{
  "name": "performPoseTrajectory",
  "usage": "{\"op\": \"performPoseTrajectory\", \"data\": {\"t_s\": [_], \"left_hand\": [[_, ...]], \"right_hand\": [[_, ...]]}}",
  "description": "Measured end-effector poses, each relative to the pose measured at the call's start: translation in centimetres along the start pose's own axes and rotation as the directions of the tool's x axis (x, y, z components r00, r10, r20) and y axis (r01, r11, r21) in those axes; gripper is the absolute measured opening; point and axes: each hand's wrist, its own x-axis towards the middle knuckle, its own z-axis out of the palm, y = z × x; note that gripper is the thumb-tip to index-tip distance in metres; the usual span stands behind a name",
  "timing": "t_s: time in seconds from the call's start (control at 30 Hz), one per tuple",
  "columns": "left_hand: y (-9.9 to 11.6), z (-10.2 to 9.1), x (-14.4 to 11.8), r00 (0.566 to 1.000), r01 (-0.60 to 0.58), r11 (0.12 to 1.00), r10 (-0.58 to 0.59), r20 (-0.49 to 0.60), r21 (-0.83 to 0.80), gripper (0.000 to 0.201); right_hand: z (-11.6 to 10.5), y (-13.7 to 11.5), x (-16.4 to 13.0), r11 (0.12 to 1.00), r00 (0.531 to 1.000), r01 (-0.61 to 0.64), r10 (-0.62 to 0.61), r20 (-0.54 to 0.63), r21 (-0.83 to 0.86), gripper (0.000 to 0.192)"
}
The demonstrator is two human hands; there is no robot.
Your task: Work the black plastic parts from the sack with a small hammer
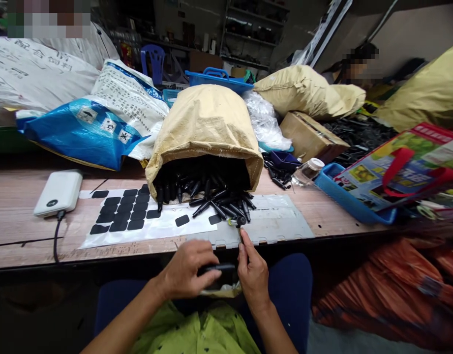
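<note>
Head view showed both hands, left hand (187,275) and right hand (253,273), gripping one black piece (217,268); many pieces (211,194) remained in the sack (206,128).

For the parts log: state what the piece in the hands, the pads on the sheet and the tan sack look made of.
Piece held by left hand and right hand: likely moulded black plastic, slight sheen.
Pads: matte black, flat, perhaps foam or rubber.
Sack: tan, creased, seemingly kraft paper or woven plastic.
</note>
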Motion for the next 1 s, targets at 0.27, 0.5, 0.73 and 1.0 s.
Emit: {"op": "performPoseTrajectory", "data": {"t_s": [0.27, 0.5, 0.73, 1.0], "left_hand": [[-2.3, 8.0, -3.1, 0.912, 0.347, 0.937, -0.326, 0.249, -0.045, 0.033], [-7.3, 11.5, -4.6, 0.805, 0.546, 0.838, -0.523, 0.28, -0.005, 0.044], [-2.7, 7.8, -3.0, 0.858, 0.33, 0.944, -0.301, 0.416, 0.002, 0.03], [0.4, 1.0, 2.1, 0.922, 0.248, 0.965, -0.262, -0.284, -0.084, 0.021]], "right_hand": [[0.1, 0.3, -0.1, 0.999, 0.999, 0.034, -0.034, 0.003, -0.002, 0.046], [0.2, 0.4, -0.2, 1.0, 1.0, 0.013, -0.013, 0.002, -0.002, 0.045], [0.1, 0.3, -0.2, 1.0, 1.0, -0.004, 0.004, 0.026, 0.007, 0.045], [0.2, 0.3, -0.3, 1.0, 1.0, 0.017, -0.017, 0.011, 0.02, 0.046]]}}
